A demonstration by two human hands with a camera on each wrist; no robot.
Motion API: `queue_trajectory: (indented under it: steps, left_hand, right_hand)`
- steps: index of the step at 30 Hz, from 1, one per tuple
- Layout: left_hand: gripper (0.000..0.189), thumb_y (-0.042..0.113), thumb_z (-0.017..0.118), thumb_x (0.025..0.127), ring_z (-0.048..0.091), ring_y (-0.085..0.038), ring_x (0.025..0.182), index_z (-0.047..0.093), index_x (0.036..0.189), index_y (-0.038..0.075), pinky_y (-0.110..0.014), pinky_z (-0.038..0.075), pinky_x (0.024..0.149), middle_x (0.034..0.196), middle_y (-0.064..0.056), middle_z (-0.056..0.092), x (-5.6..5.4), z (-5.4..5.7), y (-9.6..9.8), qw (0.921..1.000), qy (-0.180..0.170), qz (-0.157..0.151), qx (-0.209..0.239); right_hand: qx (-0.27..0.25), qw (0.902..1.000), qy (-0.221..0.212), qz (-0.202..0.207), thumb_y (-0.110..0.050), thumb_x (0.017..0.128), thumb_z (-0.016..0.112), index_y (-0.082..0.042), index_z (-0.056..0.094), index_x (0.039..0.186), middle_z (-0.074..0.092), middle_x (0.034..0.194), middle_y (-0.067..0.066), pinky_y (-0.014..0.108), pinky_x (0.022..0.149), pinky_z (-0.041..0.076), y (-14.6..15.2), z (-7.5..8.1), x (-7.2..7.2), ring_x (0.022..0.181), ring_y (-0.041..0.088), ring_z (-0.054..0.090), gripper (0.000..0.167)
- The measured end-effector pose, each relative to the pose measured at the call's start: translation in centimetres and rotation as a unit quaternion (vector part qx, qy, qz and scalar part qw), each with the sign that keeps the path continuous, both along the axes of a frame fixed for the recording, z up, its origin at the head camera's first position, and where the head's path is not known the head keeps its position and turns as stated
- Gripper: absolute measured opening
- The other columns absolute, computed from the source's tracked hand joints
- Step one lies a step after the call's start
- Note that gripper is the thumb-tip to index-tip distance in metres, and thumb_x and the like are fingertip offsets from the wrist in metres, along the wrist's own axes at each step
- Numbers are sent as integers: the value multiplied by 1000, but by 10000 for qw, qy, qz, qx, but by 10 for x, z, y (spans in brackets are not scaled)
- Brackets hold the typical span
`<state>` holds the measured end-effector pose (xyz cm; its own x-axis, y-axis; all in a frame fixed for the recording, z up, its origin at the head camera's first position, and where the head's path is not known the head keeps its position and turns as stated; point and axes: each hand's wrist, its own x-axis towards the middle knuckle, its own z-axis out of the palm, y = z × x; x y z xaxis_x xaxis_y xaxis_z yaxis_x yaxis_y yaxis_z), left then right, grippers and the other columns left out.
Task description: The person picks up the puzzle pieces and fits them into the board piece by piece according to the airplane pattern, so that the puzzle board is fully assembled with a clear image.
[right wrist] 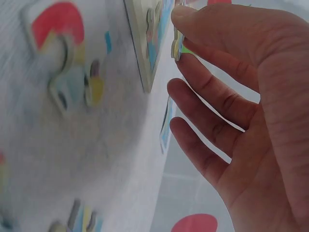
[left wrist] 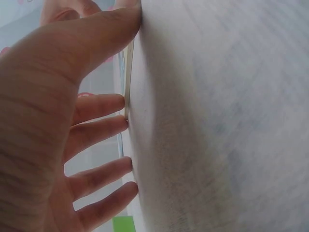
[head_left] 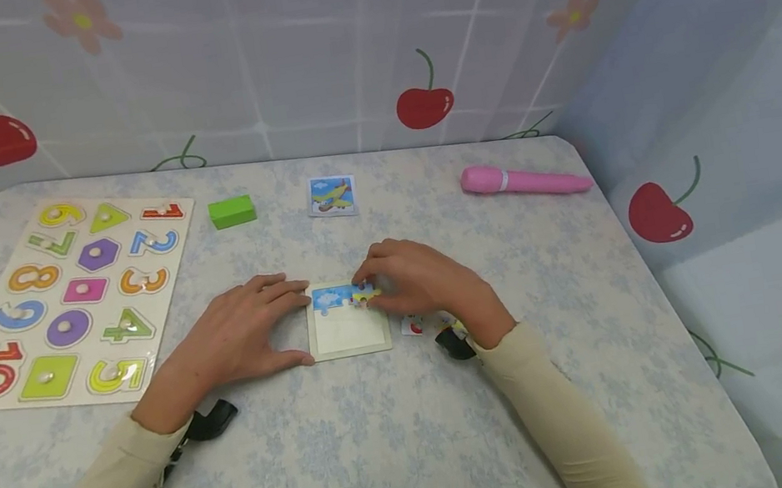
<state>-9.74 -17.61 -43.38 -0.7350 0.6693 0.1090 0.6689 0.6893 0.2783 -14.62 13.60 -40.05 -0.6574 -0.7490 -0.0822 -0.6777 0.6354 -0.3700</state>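
Note:
A small square puzzle board (head_left: pixel 350 336) lies in front of me, with blue sky pieces (head_left: pixel 327 297) along its top left. My left hand (head_left: pixel 241 334) rests at the board's left side, fingers spread, thumb at the lower corner and fingertips at the upper one. Between thumb and fingertips my right hand (head_left: pixel 417 275) pinches a jigsaw piece (right wrist: pixel 177 44) over the board's upper right. Loose jigsaw pieces (head_left: pixel 412 325) lie right of the board, partly hidden under the right wrist; one shows red and blue in the right wrist view.
A number and shape puzzle (head_left: pixel 85 290) lies at the left. Along the back are a green block (head_left: pixel 232 212), an airplane picture card (head_left: pixel 332 196) and a pink marker-like stick (head_left: pixel 526 180). A patterned curtain (head_left: pixel 302 55) hangs behind the table.

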Motion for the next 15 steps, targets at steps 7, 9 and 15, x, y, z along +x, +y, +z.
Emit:
queue_trajectory:
  steps: [7, 9, 15]
  left_hand:
    - [83, 70, 86, 80, 53, -35, 145, 71, 141, 15, -58, 54, 105, 156, -3, 60, -1, 1, 0, 10000, -39, -7, -25]
    - [83, 71, 85, 81, 53, -35, 145, 71, 141, 16, -58, 54, 105, 156, -3, 60, -1, 1, 0, 10000, -40, -12, -31]
    - [82, 69, 86, 81, 54, -36, 143, 71, 141, 14, -59, 54, 103, 155, -4, 61, 0, 0, -1, 9999, 51, -50, 75]
  right_hand:
    - [92, 9997, 131, 161, -25, 96, 85, -15, 80, 126, 70, 116, -1, 34, 94, 56, -13, -4, 3, 106, 16, 65, 32]
    - [48, 9996, 154, 210, -25, 96, 84, -15, 80, 126, 69, 114, -2, 33, 92, 55, -16, -4, 5, 103, 15, 65, 32]
    - [-64, 9991, 204, 358, -23, 97, 83, -14, 80, 126, 70, 115, -1, 31, 92, 54, -26, -6, 10, 102, 16, 64, 30]
